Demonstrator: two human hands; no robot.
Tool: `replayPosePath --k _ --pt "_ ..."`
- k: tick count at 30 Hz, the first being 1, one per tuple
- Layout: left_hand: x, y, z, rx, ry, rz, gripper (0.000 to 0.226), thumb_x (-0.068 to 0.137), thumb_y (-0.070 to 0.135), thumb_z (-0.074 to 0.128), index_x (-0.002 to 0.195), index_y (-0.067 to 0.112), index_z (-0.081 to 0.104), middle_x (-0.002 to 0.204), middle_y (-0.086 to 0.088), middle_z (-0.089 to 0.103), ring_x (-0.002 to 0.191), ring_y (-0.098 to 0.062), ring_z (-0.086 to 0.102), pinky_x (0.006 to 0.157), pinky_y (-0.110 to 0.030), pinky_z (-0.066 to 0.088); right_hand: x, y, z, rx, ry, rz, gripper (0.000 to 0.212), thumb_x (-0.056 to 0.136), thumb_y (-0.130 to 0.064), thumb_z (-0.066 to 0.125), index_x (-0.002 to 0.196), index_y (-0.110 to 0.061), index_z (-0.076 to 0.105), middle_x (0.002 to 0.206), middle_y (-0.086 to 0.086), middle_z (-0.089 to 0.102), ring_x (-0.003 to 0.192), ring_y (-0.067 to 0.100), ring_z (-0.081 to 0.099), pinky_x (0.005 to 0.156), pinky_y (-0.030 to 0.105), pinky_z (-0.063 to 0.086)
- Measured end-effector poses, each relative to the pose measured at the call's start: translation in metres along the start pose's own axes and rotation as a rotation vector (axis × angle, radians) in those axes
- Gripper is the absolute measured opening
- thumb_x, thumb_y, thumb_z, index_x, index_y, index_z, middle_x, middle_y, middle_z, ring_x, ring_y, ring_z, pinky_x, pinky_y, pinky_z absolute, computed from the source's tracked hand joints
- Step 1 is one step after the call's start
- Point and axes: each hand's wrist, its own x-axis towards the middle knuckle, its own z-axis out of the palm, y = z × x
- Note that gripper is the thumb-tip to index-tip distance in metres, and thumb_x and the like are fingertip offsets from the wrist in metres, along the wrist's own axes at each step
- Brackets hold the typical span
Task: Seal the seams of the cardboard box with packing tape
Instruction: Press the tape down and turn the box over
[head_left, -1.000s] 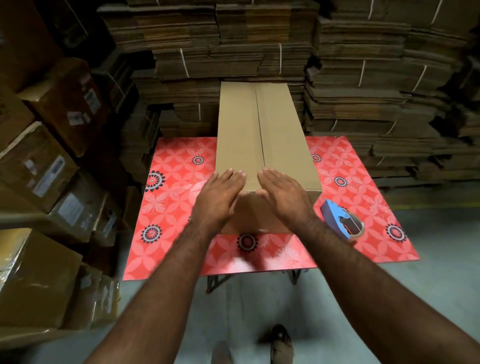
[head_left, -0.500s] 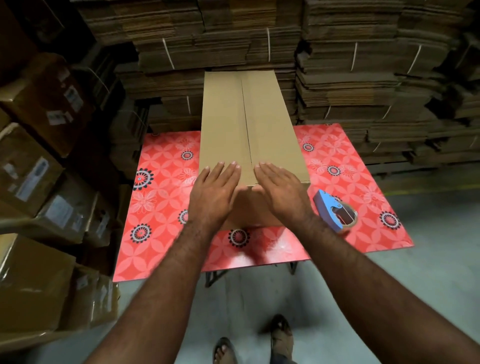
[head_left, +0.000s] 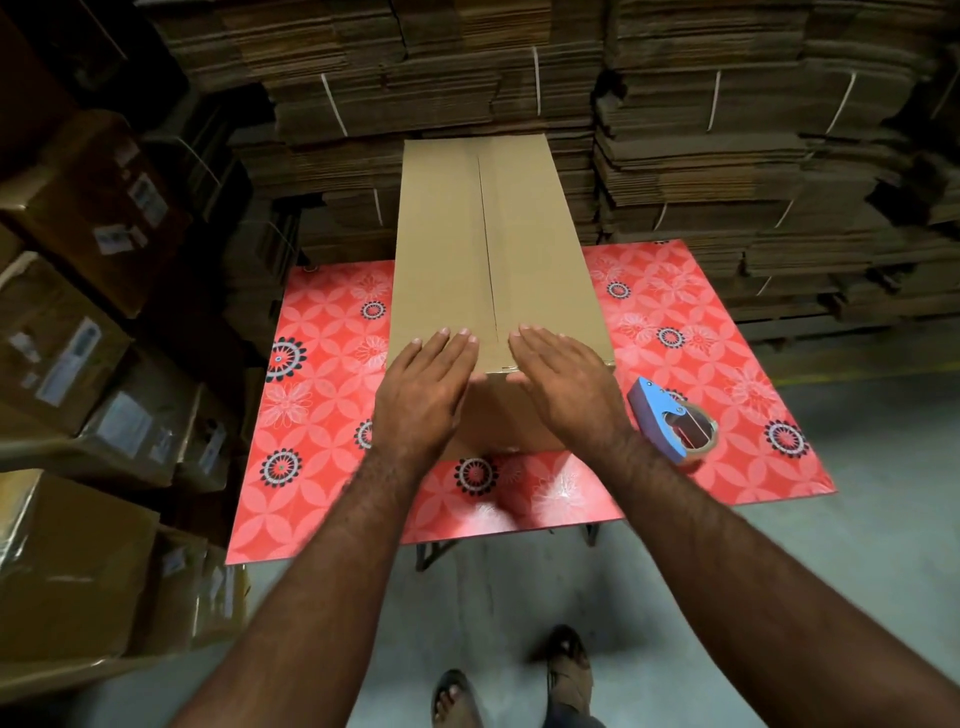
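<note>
Our fingers (head_left: 453, 340) lie straight and flat on the cardboard box (head_left: 493, 249), either side of its centre seam (head_left: 488, 249); left hand (head_left: 423, 395) and right hand (head_left: 563, 389) holding nothing; tape dispenser (head_left: 672, 426) beside us on the tabletop (head_left: 322, 415).

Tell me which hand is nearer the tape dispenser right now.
The right hand. It lies flat on the cardboard box right of the centre seam, on the side of the blue tape dispenser; the left hand lies beyond the seam.
</note>
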Motion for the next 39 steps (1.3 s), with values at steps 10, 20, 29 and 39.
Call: replayPosePath --k 10,20,29,39 --pt "-0.001 0.004 -0.015 -0.067 -0.16 0.046 0.059 0.09 0.011 0.052 0.147 0.004 0.044 0.154 -0.013 0.044 0.144 -0.028 0.039 0.119 -0.045 0.029 -0.006 0.004 -0.023 -0.027 -0.031 0.037 0.05 0.098 -0.037 0.054 0.133 -0.001 0.06 0.138 0.017 0.059 0.13 0.03 0.055 0.112 0.043 0.036" --pt "-0.001 0.026 -0.014 -0.217 -0.132 -0.016 0.073 0.069 0.007 0.045 0.141 0.002 0.053 0.147 -0.014 0.052 0.138 -0.028 0.047 0.117 -0.045 0.032 -0.035 0.019 -0.029 -0.047 -0.004 0.21 0.04 0.102 -0.016 0.045 0.137 0.0 0.057 0.14 0.018 0.057 0.133 0.033 0.051 0.115 0.046 0.033" --pt "-0.002 0.02 -0.014 -0.241 -0.178 0.002 0.077 0.068 0.009 0.038 0.144 0.004 0.05 0.151 -0.012 0.049 0.141 -0.027 0.044 0.118 -0.047 0.031 -0.02 -0.013 -0.021 0.025 0.008 0.183 0.04 0.103 -0.019 0.041 0.131 0.001 0.061 0.134 0.018 0.062 0.127 0.033 0.056 0.112 0.045 0.037" --pt "0.009 0.036 -0.019 -0.303 -0.237 -0.006 0.077 0.066 0.01 0.043 0.142 0.003 0.051 0.15 -0.013 0.049 0.141 -0.027 0.044 0.12 -0.045 0.027 -0.027 -0.013 -0.048 0.065 0.001 0.469 0.059 0.092 -0.012 0.042 0.149 0.002 0.04 0.154 0.02 0.041 0.144 0.033 0.036 0.12 0.044 0.024"
